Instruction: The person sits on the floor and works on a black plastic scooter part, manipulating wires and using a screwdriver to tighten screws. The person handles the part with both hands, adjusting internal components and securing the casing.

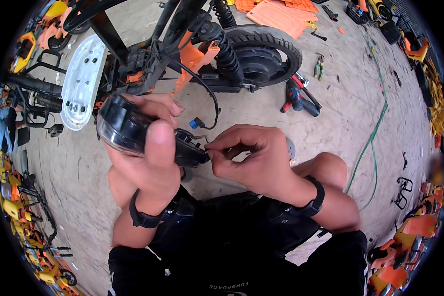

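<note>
My left hand (150, 167) is wrapped round a rounded black lamp unit (121, 123) with a clear, shiny cover, the thumb lying across it. The unit is held up in front of me, its narrow end pointing right. My right hand (261, 158) is closed in a pinch at that end, thumb and forefinger touching or nearly touching its edge. What lies between those fingertips is too small to make out. A short thin wire shows just above them. Beyond, a black cable with a blue connector (197, 123) hangs from the scooter frame (153, 64).
The scooter's rear wheel (261, 56) and a white footboard panel (84, 81) are ahead. A cordless drill (301, 98) and green-handled pliers (319, 69) lie on the concrete floor at right. A green hose (375, 128) runs farther right. Orange panels (281, 17) lie at the back.
</note>
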